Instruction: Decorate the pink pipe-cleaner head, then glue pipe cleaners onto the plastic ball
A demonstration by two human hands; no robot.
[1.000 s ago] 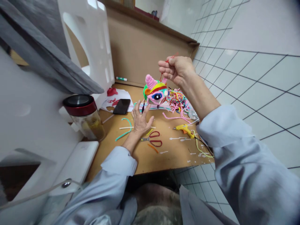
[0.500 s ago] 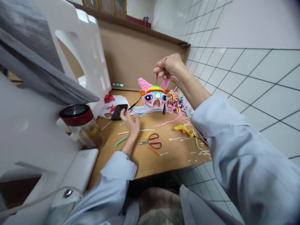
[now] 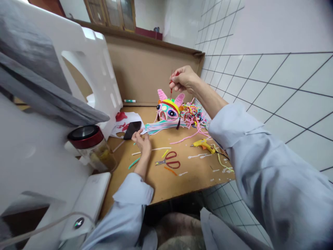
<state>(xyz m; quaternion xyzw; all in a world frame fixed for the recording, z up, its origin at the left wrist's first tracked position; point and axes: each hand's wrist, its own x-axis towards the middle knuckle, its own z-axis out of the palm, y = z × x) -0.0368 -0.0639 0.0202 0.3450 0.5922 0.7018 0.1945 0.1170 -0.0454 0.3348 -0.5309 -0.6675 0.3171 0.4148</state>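
My right hand (image 3: 182,78) is raised above the table, fingers pinched on a thin red string (image 3: 171,91). From the string hangs a colourful pipe-cleaner animal head (image 3: 168,108) with pink ears, just over the table. My left hand (image 3: 141,141) rests low on the wooden table (image 3: 166,180), fingers curled beside a black phone (image 3: 132,129); what they hold, if anything, is too small to name. Red-handled scissors (image 3: 169,159) lie just right of that hand.
A heap of loose pipe cleaners (image 3: 194,116) lies by the tiled wall. A yellow glue gun (image 3: 203,144) sits at the right. A red-lidded jar (image 3: 91,144) and white foam panels (image 3: 85,76) stand at the left. A cardboard wall (image 3: 151,69) closes the back.
My left hand drew back from flat and spread near the head to curled beside the phone. The hanging head turned on its string, and the view tilted upward.
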